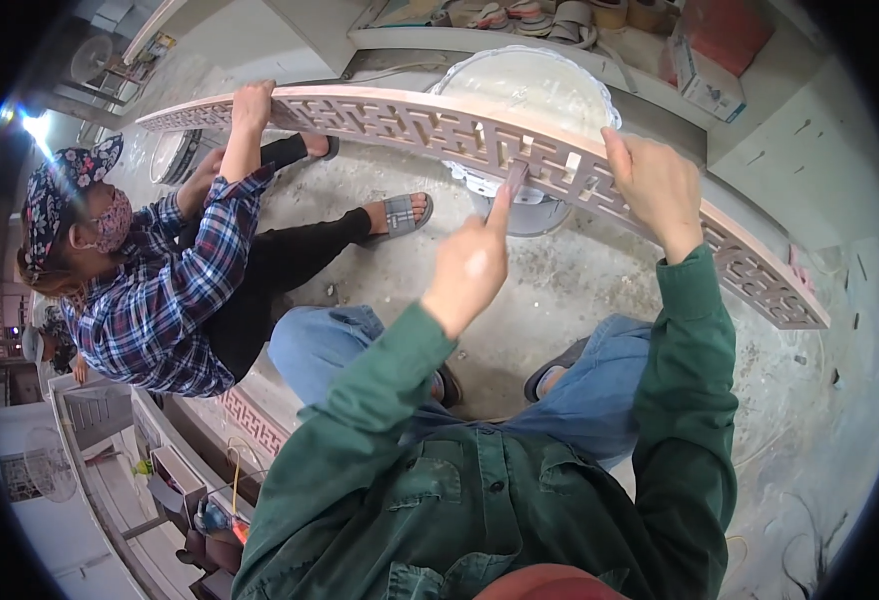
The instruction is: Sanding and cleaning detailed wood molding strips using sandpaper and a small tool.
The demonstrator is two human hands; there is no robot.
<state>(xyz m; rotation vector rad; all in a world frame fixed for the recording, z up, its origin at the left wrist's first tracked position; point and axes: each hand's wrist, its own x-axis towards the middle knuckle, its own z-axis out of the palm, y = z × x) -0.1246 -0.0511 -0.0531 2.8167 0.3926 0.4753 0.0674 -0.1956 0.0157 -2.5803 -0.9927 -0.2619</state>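
Note:
A long, slightly curved wooden fretwork panel (400, 122) with cut-out geometric patterns stretches across in front of me, its long edge facing up. My right hand (657, 182) is closed around its upper edge on the right, thumb on top. My left hand (472, 262) is curled with the index finger stretched out. That finger presses a small brown strip (518, 175), perhaps folded sandpaper, into the panel's openings near the middle. The other fingers of the left hand are mostly hidden behind its back. At the left part, a co-worker's hand (253, 106) grips the same upper edge.
A co-worker in a plaid shirt (175, 290) sits close on my left, one sandalled foot (400, 215) reaching forward. A round bucket with a pale top (530, 85) stands behind the panel. Shoes (530, 18) line a shelf at the back. Another fretwork piece (250, 425) lies at lower left.

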